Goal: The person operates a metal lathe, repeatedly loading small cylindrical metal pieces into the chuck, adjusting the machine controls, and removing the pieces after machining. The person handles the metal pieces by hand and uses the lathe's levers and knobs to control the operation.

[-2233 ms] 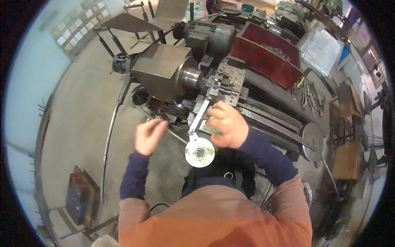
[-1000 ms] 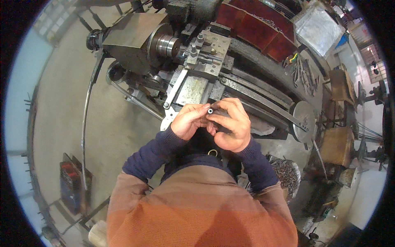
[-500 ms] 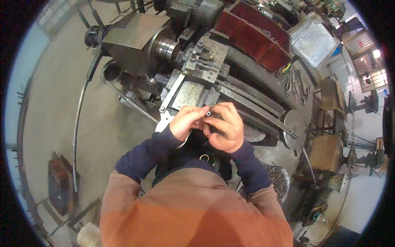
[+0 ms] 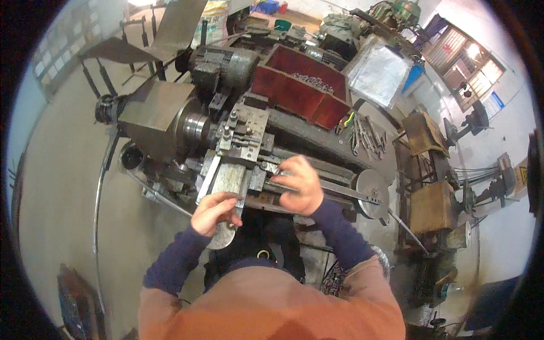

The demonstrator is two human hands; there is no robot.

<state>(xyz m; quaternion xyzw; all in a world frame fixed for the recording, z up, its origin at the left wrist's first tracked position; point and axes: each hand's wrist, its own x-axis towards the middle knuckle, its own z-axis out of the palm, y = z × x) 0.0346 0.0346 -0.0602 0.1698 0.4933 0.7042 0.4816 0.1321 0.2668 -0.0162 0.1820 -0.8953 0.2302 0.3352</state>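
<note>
My right hand (image 4: 303,186) is over the lathe's bed, its fingers bent in a pinch. A small dark metal part (image 4: 277,172) shows at its fingertips, partly hidden. My left hand (image 4: 214,213) hangs beside the near end of the cross slide (image 4: 229,179), thumb and fingers curved and apart, with nothing visible between them. Just under its fingers is a round pale metal handwheel (image 4: 222,238). Beyond my hands stands the tool post (image 4: 241,133) with its bolts. The chuck (image 4: 195,126) is to the left of it.
A red tray (image 4: 303,93) with small metal pieces sits behind the lathe bed. Wrenches (image 4: 365,136) lie right of it, near a silvery sheet-covered box (image 4: 381,71). A round disc (image 4: 371,192) is at the bed's right end. A long metal lever (image 4: 99,198) rises at left.
My hands were together around a small ring-ended metal part and have come apart. My left hand moved left and nearer; my right moved slightly farther. The view has tilted up toward the room.
</note>
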